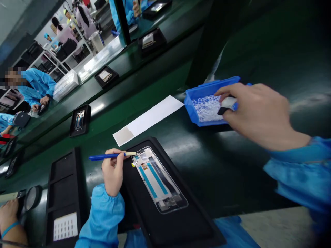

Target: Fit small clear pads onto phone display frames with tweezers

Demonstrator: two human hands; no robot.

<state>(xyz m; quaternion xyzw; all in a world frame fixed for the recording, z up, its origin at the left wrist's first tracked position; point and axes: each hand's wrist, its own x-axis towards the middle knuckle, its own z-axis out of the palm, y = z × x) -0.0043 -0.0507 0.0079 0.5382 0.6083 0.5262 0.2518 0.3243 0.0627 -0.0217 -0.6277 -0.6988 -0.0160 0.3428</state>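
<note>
My left hand (pixel 113 172) is closed around a blue pen-like tool (pixel 103 157) with a pale tip that rests at the upper corner of a phone frame (pixel 159 179). The frame lies in a black tray (pixel 181 220) in front of me. My right hand (pixel 256 110) reaches to a blue bin (pixel 199 94) at the right. Its fingers pinch a small white and black piece (pixel 227 104) over the bin's pale contents.
A white sheet (pixel 150 119) lies beyond the tray. A second black tray (pixel 64 196) with a white card stands at the left. More trays with phone frames ride the green belt (pixel 144 86). Co-workers in blue sit at far left; another person's hand (pixel 9 220) shows bottom left.
</note>
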